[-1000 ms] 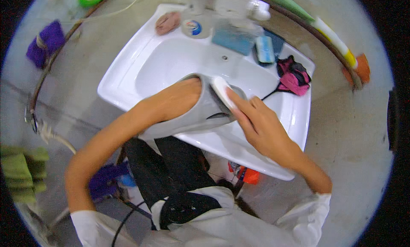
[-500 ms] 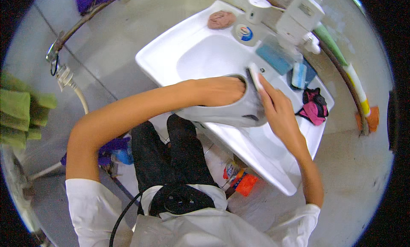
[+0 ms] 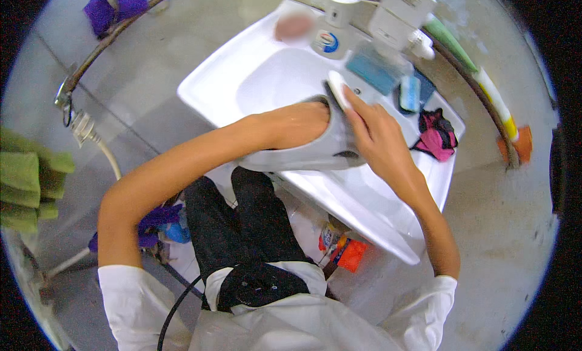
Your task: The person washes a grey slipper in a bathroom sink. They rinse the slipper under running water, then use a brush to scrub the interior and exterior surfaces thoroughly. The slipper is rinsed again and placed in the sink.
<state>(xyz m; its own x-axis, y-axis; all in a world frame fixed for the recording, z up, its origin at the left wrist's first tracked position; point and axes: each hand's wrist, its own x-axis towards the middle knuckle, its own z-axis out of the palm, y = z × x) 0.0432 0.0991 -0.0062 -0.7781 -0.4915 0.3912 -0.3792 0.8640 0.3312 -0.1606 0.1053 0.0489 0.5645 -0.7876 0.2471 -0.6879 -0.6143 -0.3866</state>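
My left hand (image 3: pixel 300 125) reaches into the opening of a smooth grey hollow thing that looks like a clog (image 3: pixel 291 160), holding it up over the near side of the white sink (image 3: pixel 203 87). Its fingers are hidden inside. My right hand (image 3: pixel 376 123) grips a white-backed brush (image 3: pixel 337 89) with a dark underside. The brush lies against the clog's far end, beside the opening. Near my right hand, a pink and black cloth (image 3: pixel 438 141) rests on the sink's right rim.
On the sink's back ledge stand a white cup-like container (image 3: pixel 342 8), a tub with a blue label (image 3: pixel 327 43), a blue box (image 3: pixel 373 69) and a light-blue bar (image 3: pixel 410 94). A brownish scrubber (image 3: pixel 294 25) lies at the far corner. Green cloths (image 3: pixel 24 187) hang left.
The whole view has shifted slightly, so the sink appears farther left and up. The brush has slid a little toward the far side along the clog. Both holds are unchanged.
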